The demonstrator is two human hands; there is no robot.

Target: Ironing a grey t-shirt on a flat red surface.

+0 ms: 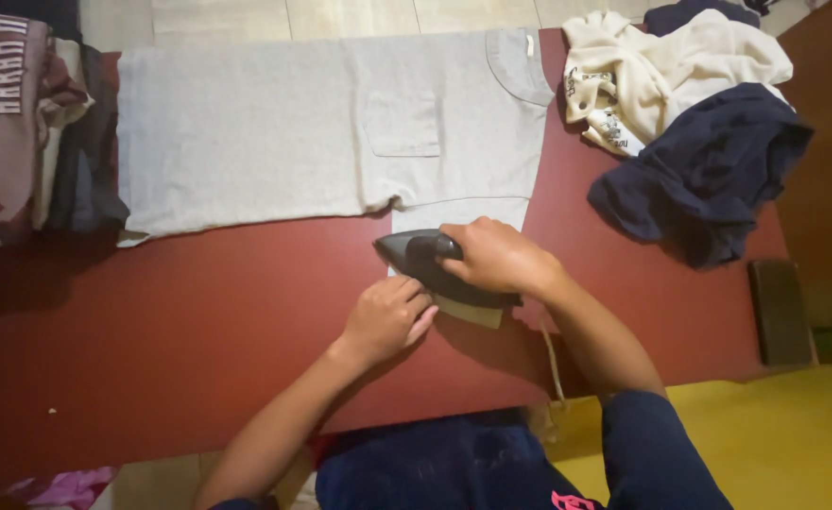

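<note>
Two hands work a dark iron over the sleeve of a grey T-shirt on a red tabletop.

Nearest the person, the left hand (387, 316) presses flat, fingers curled, on the sleeve edge just beside the iron (435, 269). The right hand (496, 255) is clamped on the iron's handle, so it is the closer hand; the iron's nose points left. Beyond, the grey T-shirt (321, 127) stretches away leftward, its long axis across the tabletop (170, 331). Farther right lie crumpled cream and navy clothes (690, 113).
</note>
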